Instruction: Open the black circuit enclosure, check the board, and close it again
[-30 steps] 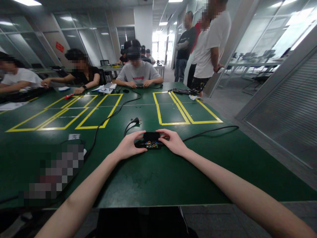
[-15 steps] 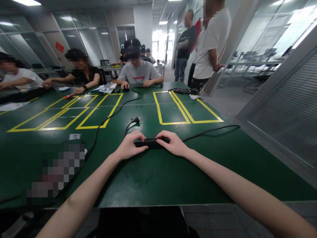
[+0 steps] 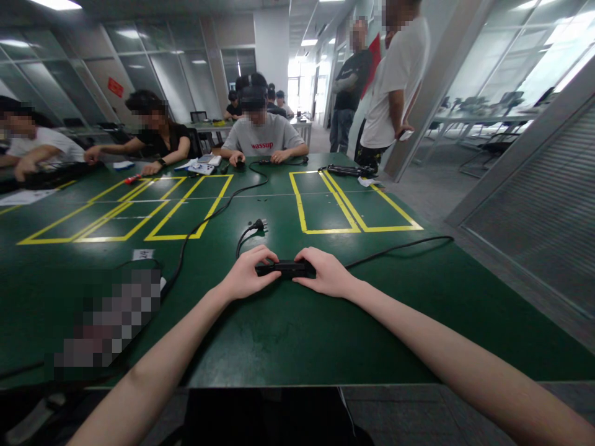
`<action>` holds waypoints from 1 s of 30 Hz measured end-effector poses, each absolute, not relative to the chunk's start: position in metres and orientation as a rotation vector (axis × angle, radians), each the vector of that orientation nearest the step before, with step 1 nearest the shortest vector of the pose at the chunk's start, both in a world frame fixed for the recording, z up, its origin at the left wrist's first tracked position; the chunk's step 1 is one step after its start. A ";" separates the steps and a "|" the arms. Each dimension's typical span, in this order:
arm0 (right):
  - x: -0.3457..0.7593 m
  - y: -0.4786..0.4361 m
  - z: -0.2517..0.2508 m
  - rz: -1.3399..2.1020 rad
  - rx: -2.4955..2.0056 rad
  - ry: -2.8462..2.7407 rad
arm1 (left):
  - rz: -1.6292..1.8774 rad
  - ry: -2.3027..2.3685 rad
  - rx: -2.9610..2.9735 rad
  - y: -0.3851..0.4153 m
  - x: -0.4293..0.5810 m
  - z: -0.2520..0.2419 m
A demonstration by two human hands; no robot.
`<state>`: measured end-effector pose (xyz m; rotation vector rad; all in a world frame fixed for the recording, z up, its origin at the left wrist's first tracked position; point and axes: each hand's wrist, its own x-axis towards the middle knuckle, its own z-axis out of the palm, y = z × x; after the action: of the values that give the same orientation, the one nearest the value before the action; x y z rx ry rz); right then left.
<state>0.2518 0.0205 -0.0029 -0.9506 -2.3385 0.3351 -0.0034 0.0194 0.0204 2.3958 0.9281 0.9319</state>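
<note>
Fingers of the left hand (image 3: pixel 248 275) grip the left end of the black case (image 3: pixel 292 271), and those of the right hand (image 3: pixel 329 272) its right end, on the green surface (image 3: pixel 297 344). One second ago the circuit board inside was visible; now the lid (image 3: pixel 290 264) covers it, so the case seems closed. Both hands hide the ends, therefore I cannot tell if the lid sits fully. Left of the case lies a long blurred object (image 3: pixel 114 319); behind the case, a plug (image 3: pixel 259 225); to the case's right, a cable (image 3: pixel 389 253).
</note>
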 end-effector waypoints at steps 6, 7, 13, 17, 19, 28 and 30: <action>0.252 0.020 -0.006 0.219 -0.958 -2.351 | 0.913 0.890 2.453 0.018 0.000 0.013; 0.252 0.020 -0.006 0.199 -0.948 -2.356 | 0.909 0.905 2.473 0.018 0.001 0.012; 0.253 0.019 -0.004 0.090 -0.867 -2.391 | 0.894 0.906 2.580 0.017 0.001 0.011; 0.253 0.020 -0.003 0.037 -0.847 -2.426 | 0.825 0.934 2.613 0.016 0.001 0.014; 0.253 0.020 -0.003 0.026 -0.850 -2.437 | 0.798 0.957 2.634 0.015 0.002 0.014; 0.253 0.017 -0.001 0.086 -0.756 -2.408 | 0.683 0.952 2.730 0.014 0.012 0.008; 0.252 0.016 0.001 0.081 -0.668 -2.409 | 0.692 0.952 2.703 0.012 0.012 0.010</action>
<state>0.2521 0.0160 0.0006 -0.6683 -2.4087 0.0809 0.0119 0.0117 0.0102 2.7031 0.9516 0.6925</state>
